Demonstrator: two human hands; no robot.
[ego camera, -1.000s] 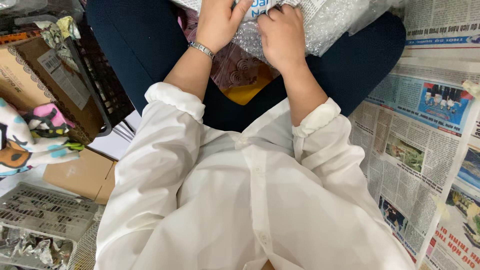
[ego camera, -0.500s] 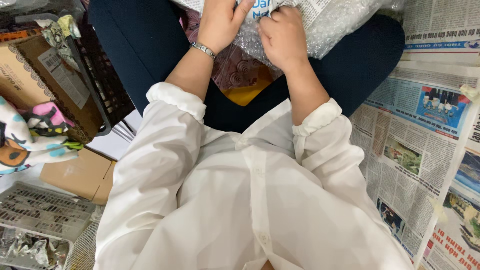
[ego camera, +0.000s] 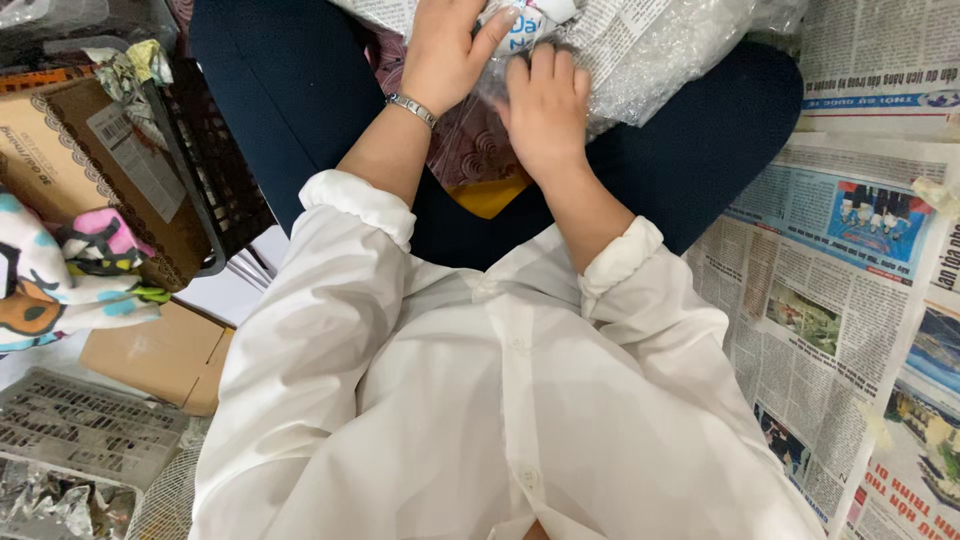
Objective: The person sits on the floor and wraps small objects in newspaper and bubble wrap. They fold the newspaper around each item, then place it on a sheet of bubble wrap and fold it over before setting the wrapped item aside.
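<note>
I sit cross-legged in dark trousers and a white shirt. A bundle of bubble wrap (ego camera: 660, 50) and newspaper lies on my lap at the top of the head view, with a small white and blue item (ego camera: 525, 25) inside it. My left hand (ego camera: 450, 50), a silver bracelet on its wrist, grips the wrapped item from the left, thumb across it. My right hand (ego camera: 545, 105) presses flat on the bubble wrap just below the item, fingers together.
Newspaper sheets (ego camera: 830, 290) cover the floor on the right. A dark plastic crate (ego camera: 200, 170) holding a brown cardboard box (ego camera: 80, 160) stands at left, with colourful patterned fabric (ego camera: 60, 270) beside it. A flat cardboard piece (ego camera: 150, 355) and a metal mesh tray (ego camera: 80, 440) lie lower left.
Both hands have shifted slightly on the bundle. My right hand has slid a little left and down over the bubble wrap, and the white and blue item shows more between my hands.
</note>
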